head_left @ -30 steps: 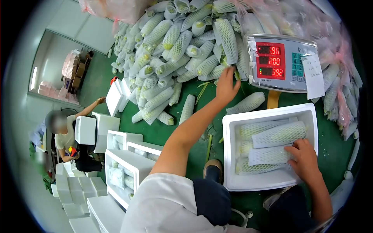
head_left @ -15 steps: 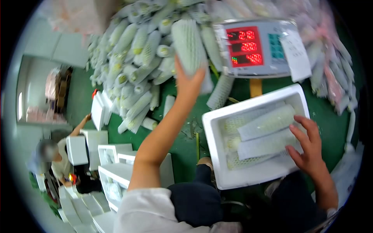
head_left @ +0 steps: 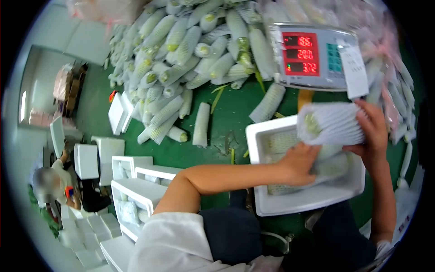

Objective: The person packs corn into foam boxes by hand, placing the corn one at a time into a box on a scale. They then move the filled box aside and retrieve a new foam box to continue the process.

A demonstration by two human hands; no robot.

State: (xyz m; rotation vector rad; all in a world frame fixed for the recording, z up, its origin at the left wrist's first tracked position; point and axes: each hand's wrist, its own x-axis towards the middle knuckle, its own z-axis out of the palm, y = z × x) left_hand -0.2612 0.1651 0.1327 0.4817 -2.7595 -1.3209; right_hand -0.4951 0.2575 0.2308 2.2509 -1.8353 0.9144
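My right hand is closed round one end of a pale green vegetable in a white foam net sleeve. That vegetable is held above the far right part of a white foam box. My left hand reaches into the box from the left, its thumb and fingers apart, resting over the wrapped vegetables that lie inside. Its fingertips are partly hidden among them. Beyond the box stands a digital scale with red numbers lit.
A big heap of wrapped vegetables covers the floor ahead. Single ones lie nearer, one upright in view and one by the box. Open foam boxes stand at left, where another person handles a white panel.
My left hand has come from the heap down into the box, without the vegetable it held. My right hand, open before, now grips a wrapped vegetable. The scale's numbers differ.
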